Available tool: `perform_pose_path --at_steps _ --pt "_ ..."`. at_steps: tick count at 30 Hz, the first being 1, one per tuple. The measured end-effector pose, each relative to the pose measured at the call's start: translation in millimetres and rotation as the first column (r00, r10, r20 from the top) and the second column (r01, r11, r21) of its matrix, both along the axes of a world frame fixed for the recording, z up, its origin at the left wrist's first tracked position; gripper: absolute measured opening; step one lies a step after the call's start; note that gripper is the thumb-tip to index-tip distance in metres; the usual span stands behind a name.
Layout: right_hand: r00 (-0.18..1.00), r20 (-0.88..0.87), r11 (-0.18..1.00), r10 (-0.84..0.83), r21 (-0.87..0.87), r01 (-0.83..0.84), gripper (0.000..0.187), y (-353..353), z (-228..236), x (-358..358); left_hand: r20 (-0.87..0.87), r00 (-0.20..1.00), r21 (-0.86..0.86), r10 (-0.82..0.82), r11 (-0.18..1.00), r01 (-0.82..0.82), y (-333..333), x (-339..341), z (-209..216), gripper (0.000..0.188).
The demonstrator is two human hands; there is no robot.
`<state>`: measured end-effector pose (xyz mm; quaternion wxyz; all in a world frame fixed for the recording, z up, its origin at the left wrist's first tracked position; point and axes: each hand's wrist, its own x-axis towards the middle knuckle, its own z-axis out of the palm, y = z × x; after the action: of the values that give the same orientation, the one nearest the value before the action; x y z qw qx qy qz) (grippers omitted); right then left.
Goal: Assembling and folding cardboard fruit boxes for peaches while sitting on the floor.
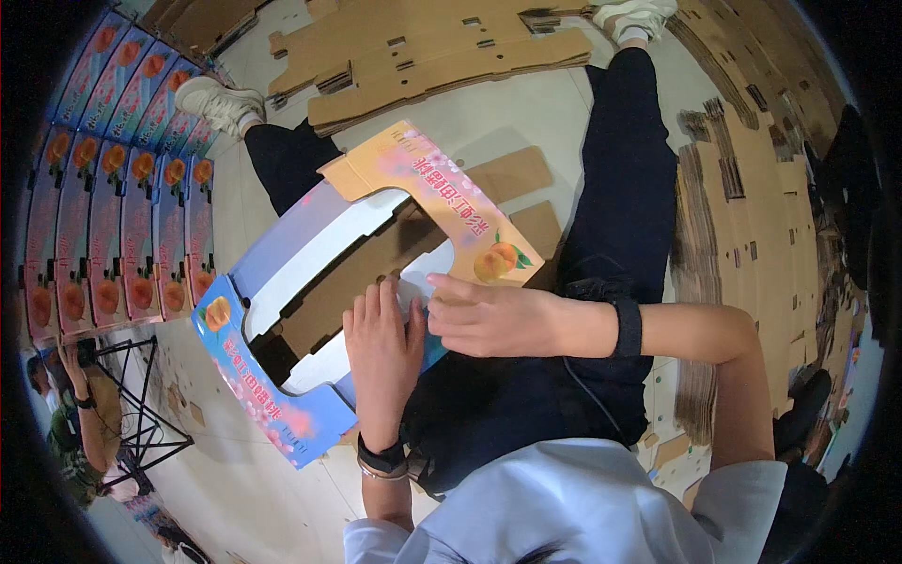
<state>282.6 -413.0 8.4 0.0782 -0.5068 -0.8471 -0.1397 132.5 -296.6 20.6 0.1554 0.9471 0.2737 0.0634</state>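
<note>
Evidently, the left hand (381, 343) lies with its fingers nearly straight and close together across the near side of the printed carton (465, 211), thumb a little apart. The right hand (489, 315) is beside it, fingers half curled over a white flap (423, 279). The hands cover the contact, so whether either set of fingers truly grips the board cannot be told. The carton sits between the person's legs, just beyond the lap, its broad cut-out facing up.

With both hands gathered on the near side, the far side has no hand to brace it; a hard push there could swing or tip the carton. Uneven pressure might also crease the flap or bend the narrow rim around the cut-out.

The dark trousers (625, 160) flank the carton, and a shifted knee could knock it askew. Beyond it lie flat cardboard sheets (451, 47); should the carton slide that way, it might catch on their edges. Stacked printed boxes (103, 226) stand to its left, well apart, at less risk.
</note>
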Motion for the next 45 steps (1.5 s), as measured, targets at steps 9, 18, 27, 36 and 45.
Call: perform_pose_path --at_steps 9,18,27,36,45 --pt "0.993 -0.100 0.994 0.071 -0.080 -0.079 0.010 -0.5 -0.4 -0.2 -0.046 0.999 0.025 -0.019 0.999 0.021 -1.1 0.9 0.4 0.031" --pt "0.997 0.008 0.997 -0.075 -0.033 0.075 0.015 -4.4 8.1 -3.4 -0.036 0.999 0.049 -0.034 0.998 0.036 1.3 2.6 -0.4 0.032" --pt "0.997 0.022 0.996 -0.077 -0.042 0.078 0.018 -10.6 9.1 -2.8 0.255 0.961 0.069 0.108 0.989 -0.130 -4.3 -23.4 39.9 0.033" --pt "0.944 0.092 0.925 -0.316 0.253 0.284 0.015 51.4 6.5 60.6 0.013 0.939 0.140 0.343 0.930 -0.341 54.0 -58.5 20.4 0.019" --pt "0.478 -0.848 0.969 -0.227 -0.248 0.021 0.019 57.5 -8.3 -18.1 0.129 0.935 0.091 0.331 0.935 -0.344 32.3 -34.0 13.8 0.019"
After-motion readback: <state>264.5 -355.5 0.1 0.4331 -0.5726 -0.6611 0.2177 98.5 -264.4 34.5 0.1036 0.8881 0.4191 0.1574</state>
